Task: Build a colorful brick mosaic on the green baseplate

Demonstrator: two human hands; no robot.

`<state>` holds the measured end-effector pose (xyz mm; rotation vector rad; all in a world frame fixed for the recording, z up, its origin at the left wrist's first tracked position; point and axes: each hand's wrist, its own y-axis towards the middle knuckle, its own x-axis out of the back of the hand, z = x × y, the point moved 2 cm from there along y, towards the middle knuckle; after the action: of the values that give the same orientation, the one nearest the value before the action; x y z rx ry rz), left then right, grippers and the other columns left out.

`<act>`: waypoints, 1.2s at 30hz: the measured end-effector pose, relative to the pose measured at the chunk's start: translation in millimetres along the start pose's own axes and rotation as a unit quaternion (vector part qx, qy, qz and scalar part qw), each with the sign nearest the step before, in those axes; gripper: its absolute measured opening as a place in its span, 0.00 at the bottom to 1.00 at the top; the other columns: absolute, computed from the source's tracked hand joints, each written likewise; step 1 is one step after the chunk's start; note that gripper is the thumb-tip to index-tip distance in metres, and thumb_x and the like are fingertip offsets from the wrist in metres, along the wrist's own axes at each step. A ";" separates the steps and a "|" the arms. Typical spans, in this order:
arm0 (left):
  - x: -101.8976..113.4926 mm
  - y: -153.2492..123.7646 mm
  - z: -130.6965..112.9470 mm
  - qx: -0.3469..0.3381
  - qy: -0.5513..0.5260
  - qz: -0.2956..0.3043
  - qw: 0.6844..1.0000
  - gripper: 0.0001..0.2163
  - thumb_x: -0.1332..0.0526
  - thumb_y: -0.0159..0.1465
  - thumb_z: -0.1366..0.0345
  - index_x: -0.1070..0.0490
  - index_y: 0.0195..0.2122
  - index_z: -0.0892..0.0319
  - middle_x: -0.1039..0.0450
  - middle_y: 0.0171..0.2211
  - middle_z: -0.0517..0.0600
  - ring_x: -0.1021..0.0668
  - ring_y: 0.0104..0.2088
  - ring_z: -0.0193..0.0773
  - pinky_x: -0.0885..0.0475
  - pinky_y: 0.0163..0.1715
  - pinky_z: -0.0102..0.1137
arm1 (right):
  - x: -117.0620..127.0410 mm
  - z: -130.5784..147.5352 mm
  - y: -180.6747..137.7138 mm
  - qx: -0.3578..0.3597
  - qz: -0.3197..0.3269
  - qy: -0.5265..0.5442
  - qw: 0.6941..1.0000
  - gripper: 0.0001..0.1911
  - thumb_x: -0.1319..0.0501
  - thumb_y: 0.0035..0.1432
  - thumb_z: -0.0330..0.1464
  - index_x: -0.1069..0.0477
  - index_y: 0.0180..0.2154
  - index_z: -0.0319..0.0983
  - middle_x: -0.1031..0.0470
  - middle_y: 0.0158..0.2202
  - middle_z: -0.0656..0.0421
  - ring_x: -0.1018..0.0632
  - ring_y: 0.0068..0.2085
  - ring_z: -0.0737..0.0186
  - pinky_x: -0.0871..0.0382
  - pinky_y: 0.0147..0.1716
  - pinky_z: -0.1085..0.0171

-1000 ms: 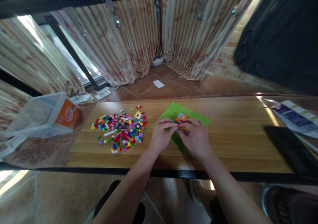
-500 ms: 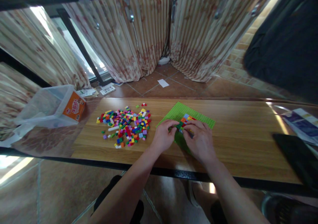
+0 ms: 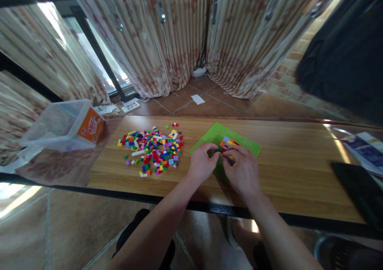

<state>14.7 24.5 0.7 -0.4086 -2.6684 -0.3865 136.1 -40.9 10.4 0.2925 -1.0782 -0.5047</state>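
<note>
A light green studded baseplate lies turned at an angle on the wooden table. Near its middle sits a patch of joined toy bricks in blue, orange, red and yellow, partly covered by my fingers. My left hand is closed in a pinch around a dark green brick at the patch's left side. From the right, my right hand bends over the patch, thumb and fingers drawn together close to the left thumb. Whatever lies between its fingertips is hidden.
Loose bricks in many colours are spread over the table's left part. A clear plastic box with an orange label stands beyond the left end. A black flat object and papers are at the right.
My left hand has shifted slightly right, bringing its thumb close to my right thumb. My right hand stays over the brick patch. The whole view has moved a little.
</note>
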 end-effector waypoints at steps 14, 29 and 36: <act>-2.8 3.0 -2.8 0.031 0.002 -0.026 0.999 0.04 0.35 0.56 0.73 0.23 0.32 0.60 0.22 0.31 0.49 0.23 0.32 0.36 0.28 0.36 0.32 | -1.3 -1.8 -2.4 0.012 0.016 0.041 0.999 0.11 0.42 0.60 0.31 0.21 0.31 0.41 0.23 0.41 0.53 0.27 0.44 0.53 0.34 0.47 0.52; 8.9 -2.5 3.7 0.020 0.024 0.009 0.999 0.13 0.42 0.60 0.76 0.26 0.44 0.61 0.21 0.41 0.55 0.19 0.38 0.41 0.25 0.43 0.38 | 8.5 -46.0 17.6 -0.109 -0.043 0.072 0.991 0.21 0.46 0.61 0.41 0.25 0.47 0.35 0.24 0.48 0.44 0.25 0.50 0.49 0.33 0.50 0.49; -0.4 -8.1 8.6 0.067 -0.054 0.032 0.996 0.20 0.41 0.57 0.78 0.30 0.51 0.60 0.22 0.46 0.57 0.19 0.37 0.39 0.23 0.41 0.36 | 14.4 -47.5 19.1 -0.170 0.059 0.002 0.984 0.24 0.54 0.66 0.42 0.23 0.38 0.37 0.20 0.33 0.49 0.23 0.33 0.53 0.35 0.33 0.59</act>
<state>9.2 19.8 -8.7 -0.4835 -2.7576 -0.1687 188.6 -33.0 8.8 -0.0709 -0.9804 -0.5712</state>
